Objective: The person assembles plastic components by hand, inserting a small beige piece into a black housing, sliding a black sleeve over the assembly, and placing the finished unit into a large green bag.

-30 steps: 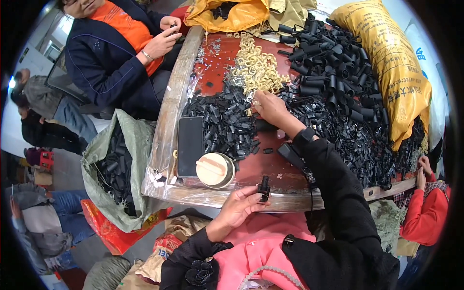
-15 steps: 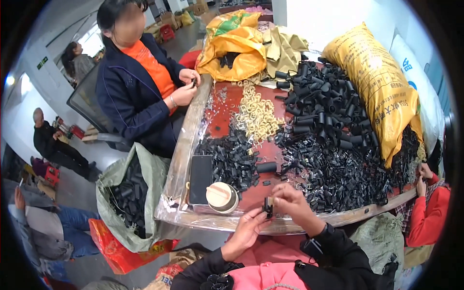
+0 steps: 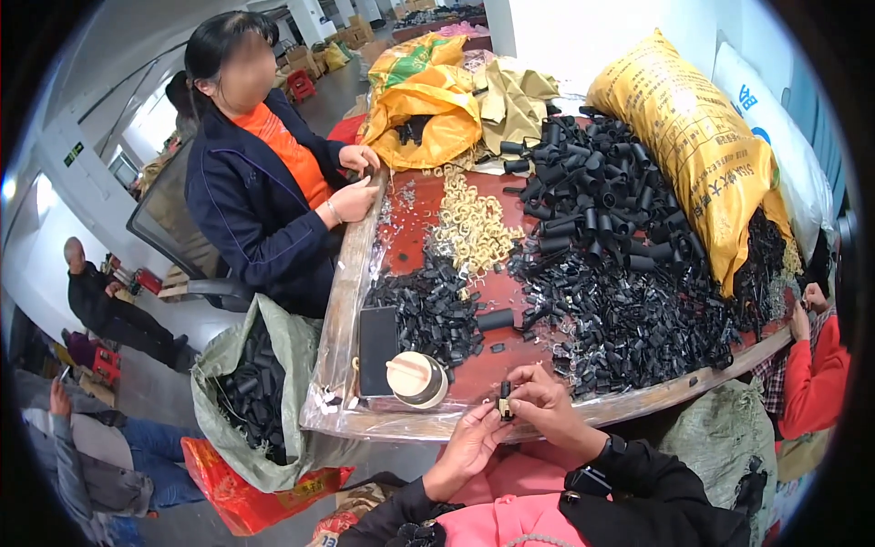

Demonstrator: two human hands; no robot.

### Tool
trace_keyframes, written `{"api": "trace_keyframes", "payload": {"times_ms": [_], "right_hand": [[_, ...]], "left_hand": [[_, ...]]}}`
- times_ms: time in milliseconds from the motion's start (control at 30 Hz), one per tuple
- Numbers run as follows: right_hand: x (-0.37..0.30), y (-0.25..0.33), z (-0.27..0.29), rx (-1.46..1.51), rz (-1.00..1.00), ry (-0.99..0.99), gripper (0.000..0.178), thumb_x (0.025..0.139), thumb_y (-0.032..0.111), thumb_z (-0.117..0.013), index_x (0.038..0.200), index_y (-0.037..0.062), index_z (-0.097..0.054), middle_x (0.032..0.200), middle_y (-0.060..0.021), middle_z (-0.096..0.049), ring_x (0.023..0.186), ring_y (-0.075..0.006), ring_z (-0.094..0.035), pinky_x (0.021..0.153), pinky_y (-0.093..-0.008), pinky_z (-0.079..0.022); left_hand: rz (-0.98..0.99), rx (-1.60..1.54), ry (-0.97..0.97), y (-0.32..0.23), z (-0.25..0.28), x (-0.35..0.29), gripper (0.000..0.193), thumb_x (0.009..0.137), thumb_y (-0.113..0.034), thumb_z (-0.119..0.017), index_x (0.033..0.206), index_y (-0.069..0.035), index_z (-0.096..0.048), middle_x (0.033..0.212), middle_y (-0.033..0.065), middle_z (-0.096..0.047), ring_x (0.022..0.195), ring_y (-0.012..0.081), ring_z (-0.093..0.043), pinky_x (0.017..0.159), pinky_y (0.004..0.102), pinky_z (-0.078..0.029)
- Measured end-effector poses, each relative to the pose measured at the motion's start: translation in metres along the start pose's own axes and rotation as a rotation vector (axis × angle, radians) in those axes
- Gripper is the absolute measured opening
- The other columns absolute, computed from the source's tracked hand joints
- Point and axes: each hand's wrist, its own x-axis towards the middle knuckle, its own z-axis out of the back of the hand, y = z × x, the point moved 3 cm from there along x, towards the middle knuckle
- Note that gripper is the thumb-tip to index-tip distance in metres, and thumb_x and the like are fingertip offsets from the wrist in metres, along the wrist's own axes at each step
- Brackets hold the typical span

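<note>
Close to the near table edge, my left hand (image 3: 467,447) pinches a small black plastic part (image 3: 505,390) between thumb and fingers. My right hand (image 3: 547,406) closes in from the other side, its thumb and fingertips on a small gold-coloured clip (image 3: 505,410) against that part. How the two pieces fit together is too small to make out. Beyond my hands lie a heap of gold-coloured clips (image 3: 476,226), a pile of small black parts (image 3: 428,314), a spread of black and clear bits (image 3: 629,324) and a mound of black tubes (image 3: 602,187).
A lidded cup (image 3: 416,380) and a dark phone-like slab (image 3: 378,351) stand left of my hands. Yellow sacks (image 3: 697,155) rest on the table (image 3: 474,387). An open sack of black parts (image 3: 305,356) is at the left. A co-worker (image 3: 264,173) sits across; a red sleeve (image 3: 816,378) shows right.
My right hand has come down and closer to my left, bringing the gold-coloured clip against the black part. The view has shifted slightly. The co-worker's hands have moved apart a little.
</note>
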Motion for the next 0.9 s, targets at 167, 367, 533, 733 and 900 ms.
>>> {"api": "trace_keyframes", "payload": {"times_ms": [167,367,533,733,900], "right_hand": [[-0.009,-0.002,-0.006,0.249,-0.227,-0.094,0.01,0.074,0.007,-0.055,0.078,-0.0016,-0.054,0.1,-0.0096,-0.044,0.085,-0.0135,-0.047,0.065,-0.0228,-0.042],[-0.006,-0.012,-0.005,0.146,-0.125,-0.01,0.01,0.078,0.01,-0.051,0.08,0.0003,-0.051,0.1,-0.0092,-0.043,0.072,-0.0093,-0.048,0.064,-0.02,-0.04],[-0.004,-0.023,-0.003,0.507,-0.402,0.033,0.008,0.08,0.01,-0.051,0.08,0.0023,-0.051,0.106,-0.0038,-0.04,0.07,-0.0061,-0.046,0.063,-0.0199,-0.04],[-0.009,-0.027,-0.006,0.76,-0.534,-0.084,0.009,0.079,0.011,-0.053,0.08,0.002,-0.052,0.1,-0.0028,-0.045,0.073,-0.0069,-0.048,0.064,-0.0196,-0.042],[-0.009,-0.02,0.002,0.506,-0.404,-0.029,0.009,0.078,0.01,-0.055,0.081,0.0018,-0.054,0.093,-0.0012,-0.049,0.079,-0.0097,-0.051,0.063,-0.0204,-0.043]], "left_hand": [[0.064,-0.033,-0.042,0.006,0.0,-0.003,0.023,0.084,-0.009,-0.044,0.104,0.001,-0.045,0.098,0.0079,-0.054,0.088,0.0167,-0.055,0.079,0.0274,-0.046],[0.039,-0.088,-0.103,0.0,-0.008,0.002,0.021,0.082,-0.006,-0.047,0.103,0.001,-0.047,0.096,0.0079,-0.055,0.084,0.0172,-0.057,0.076,0.0279,-0.048],[0.058,-0.041,-0.067,0.0,0.001,0.008,0.021,0.082,-0.006,-0.048,0.102,0.001,-0.046,0.095,0.0075,-0.055,0.084,0.0177,-0.057,0.075,0.0262,-0.048],[0.057,-0.081,-0.065,-0.001,-0.007,0.011,0.02,0.082,-0.008,-0.049,0.1,0.001,-0.048,0.092,0.0076,-0.056,0.08,0.0178,-0.058,0.071,0.0237,-0.049],[0.127,-0.036,-0.089,-0.001,-0.013,0.008,0.017,0.082,-0.01,-0.049,0.095,0.001,-0.05,0.089,0.0085,-0.057,0.078,0.018,-0.058,0.068,0.0233,-0.049]]}}
